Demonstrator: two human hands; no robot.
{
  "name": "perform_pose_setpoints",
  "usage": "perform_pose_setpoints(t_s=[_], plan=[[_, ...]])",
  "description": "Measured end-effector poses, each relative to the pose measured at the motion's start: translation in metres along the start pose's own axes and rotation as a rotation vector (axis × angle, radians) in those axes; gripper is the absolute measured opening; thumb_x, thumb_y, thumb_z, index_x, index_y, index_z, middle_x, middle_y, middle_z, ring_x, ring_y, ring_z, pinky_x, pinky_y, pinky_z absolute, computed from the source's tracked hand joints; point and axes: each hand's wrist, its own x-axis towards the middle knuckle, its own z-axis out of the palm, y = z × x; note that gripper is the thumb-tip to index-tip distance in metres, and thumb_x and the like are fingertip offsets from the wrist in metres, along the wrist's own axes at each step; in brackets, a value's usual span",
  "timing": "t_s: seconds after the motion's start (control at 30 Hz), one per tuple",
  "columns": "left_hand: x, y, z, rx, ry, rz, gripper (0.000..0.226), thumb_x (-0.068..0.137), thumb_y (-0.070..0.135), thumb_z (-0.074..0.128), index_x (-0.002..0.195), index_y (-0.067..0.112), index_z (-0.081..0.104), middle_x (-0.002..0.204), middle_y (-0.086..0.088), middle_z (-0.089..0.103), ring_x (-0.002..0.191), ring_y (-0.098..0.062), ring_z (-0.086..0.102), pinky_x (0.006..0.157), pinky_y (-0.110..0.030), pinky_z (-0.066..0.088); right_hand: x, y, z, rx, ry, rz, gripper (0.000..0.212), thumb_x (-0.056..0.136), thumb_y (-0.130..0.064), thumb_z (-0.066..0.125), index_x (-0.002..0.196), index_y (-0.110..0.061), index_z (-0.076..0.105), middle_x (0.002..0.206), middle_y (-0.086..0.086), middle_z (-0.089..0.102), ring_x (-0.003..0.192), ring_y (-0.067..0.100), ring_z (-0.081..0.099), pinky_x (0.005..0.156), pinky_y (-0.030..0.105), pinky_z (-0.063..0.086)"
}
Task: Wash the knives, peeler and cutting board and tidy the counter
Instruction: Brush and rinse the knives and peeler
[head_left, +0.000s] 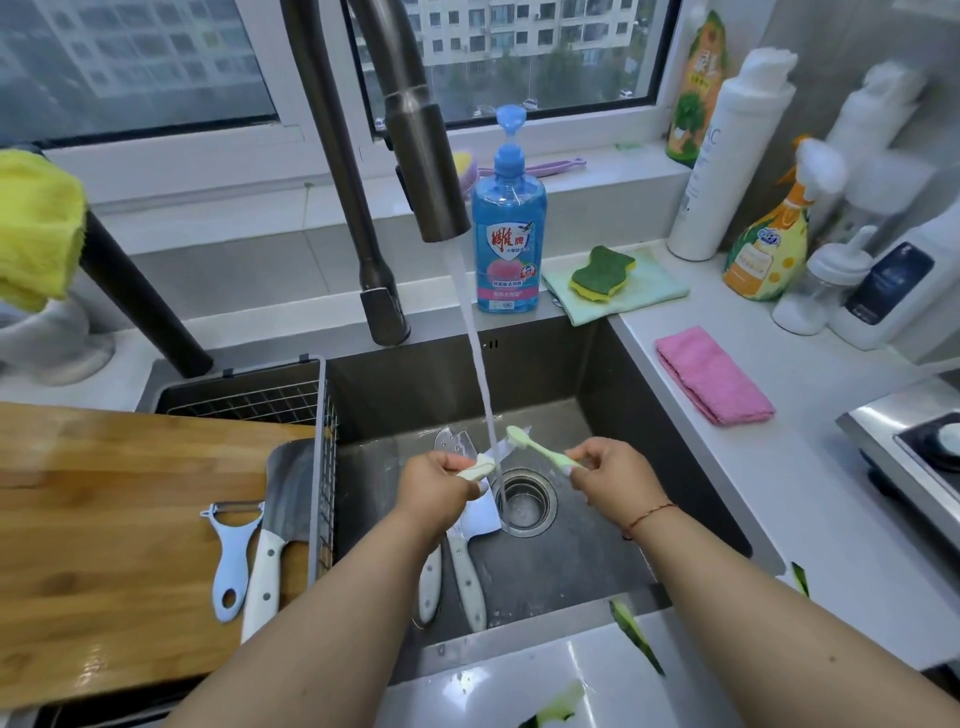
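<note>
While two knives (457, 566) lie sinkside, one peeler (232, 558) rests.

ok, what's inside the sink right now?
In the sink: two white-handled knives on the bottom by the drain, with water running in. The left hand and forearm cover parts of their blades, so anything beneath can't be seen.

peeler (232, 561) + cleaver (283, 525) on cutting board (104, 519) | 2 knives (465, 551) in sink (wet)
</note>
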Motion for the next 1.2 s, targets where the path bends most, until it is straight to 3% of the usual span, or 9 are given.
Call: perform_pose_setpoints(t_s=[0.13, 0.3, 0.4, 0.57, 0.63, 0.73, 0.83, 1.0, 1.2], plan=[[0.001, -0.004, -0.002, -0.029, -0.007, -0.043, 0.022, 0.072, -0.005, 0.077, 0.087, 0.009, 0.068, 0.081, -0.007, 0.068, 0.065, -0.015, 0.059, 0.055, -0.022, 0.042, -0.006, -0.006, 0.005, 0.044, -0.127, -0.046, 0.008, 0.079, -0.019, 0.071, 0.087, -0.019, 0.072, 0.073, 0.000, 0.064, 0.063, 0.013, 0.055, 0.070, 0.034, 0.053], [0.002, -0.007, 0.000, -0.005, -0.027, -0.062, 0.022, 0.071, -0.006, 0.077, 0.086, 0.008, 0.069, 0.082, -0.008, 0.068, 0.064, -0.015, 0.057, 0.058, -0.022, 0.041, 0.001, 0.001, 0.001, 0.030, -0.049, 0.034, 0.008, 0.080, -0.020, 0.071, 0.077, -0.026, 0.067, 0.076, 0.004, 0.067, 0.062, 0.015, 0.058, 0.071, 0.037, 0.057], [0.002, -0.009, 0.003, -0.016, -0.039, -0.063, 0.023, 0.071, -0.005, 0.078, 0.081, 0.013, 0.067, 0.082, -0.007, 0.068, 0.065, -0.015, 0.057, 0.060, -0.022, 0.043, -0.006, -0.005, 0.003, 0.083, -0.149, 0.014, 0.008, 0.080, -0.014, 0.071, 0.078, -0.021, 0.069, 0.068, 0.005, 0.064, 0.050, 0.011, 0.053, 0.055, 0.026, 0.051], [0.003, -0.008, 0.007, -0.015, -0.042, -0.060, 0.026, 0.071, -0.006, 0.077, 0.081, 0.015, 0.067, 0.087, -0.009, 0.069, 0.070, -0.018, 0.060, 0.060, -0.022, 0.044, 0.000, 0.003, -0.001, 0.071, -0.055, 0.051, 0.007, 0.080, -0.018, 0.071, 0.077, -0.024, 0.068, 0.073, 0.007, 0.068, 0.061, 0.016, 0.058, 0.069, 0.038, 0.055], [0.004, -0.008, 0.008, -0.024, -0.046, -0.064, 0.026, 0.070, -0.009, 0.076, 0.084, 0.013, 0.068, 0.091, -0.012, 0.070, 0.071, -0.019, 0.061, 0.063, -0.023, 0.045, -0.002, 0.001, -0.004, 0.095, -0.098, 0.050, 0.011, 0.080, -0.013, 0.071, 0.076, -0.023, 0.067, 0.070, 0.006, 0.066, 0.058, 0.016, 0.057, 0.064, 0.036, 0.054], [0.002, -0.005, 0.010, -0.032, -0.067, -0.060, 0.026, 0.072, -0.009, 0.075, 0.087, 0.010, 0.068, 0.081, -0.007, 0.067, 0.059, -0.012, 0.054, 0.049, -0.018, 0.039, -0.007, 0.001, -0.004, 0.102, -0.149, 0.021, 0.005, 0.081, -0.012, 0.070, 0.084, -0.017, 0.069, 0.071, 0.007, 0.065, 0.053, 0.014, 0.055, 0.057, 0.028, 0.050], [-0.002, -0.002, 0.010, -0.040, -0.074, -0.054, 0.026, 0.072, -0.011, 0.074, 0.080, 0.012, 0.066, 0.075, -0.005, 0.064, 0.056, -0.012, 0.052, 0.049, -0.018, 0.040, -0.001, 0.010, -0.013, 0.031, -0.006, 0.060, 0.004, 0.083, -0.020, 0.069, 0.087, -0.019, 0.069, 0.079, 0.007, 0.068, 0.063, 0.017, 0.057, 0.067, 0.034, 0.053], [-0.005, 0.001, 0.011, -0.045, -0.068, -0.053, 0.025, 0.073, -0.010, 0.073, 0.092, 0.006, 0.068, 0.073, -0.005, 0.064, 0.053, -0.011, 0.049, 0.039, -0.013, 0.036, -0.010, 0.001, -0.014, 0.160, -0.128, 0.038, 0.009, 0.084, -0.010, 0.068, 0.081, -0.018, 0.067, 0.072, 0.009, 0.065, 0.052, 0.013, 0.052, 0.049, 0.021, 0.047], [-0.008, 0.004, 0.017, -0.144, -0.142, -0.129, 0.009, 0.087, 0.007, 0.067, 0.095, 0.002, 0.066, 0.071, -0.008, 0.062, 0.046, -0.010, 0.047, 0.038, -0.015, 0.030, -0.007, 0.001, -0.028, 0.145, 0.036, 0.042, 0.008, 0.084, -0.013, 0.065, 0.084, -0.020, 0.070, 0.070, 0.005, 0.068, 0.053, 0.014, 0.056, 0.061, 0.034, 0.053]])
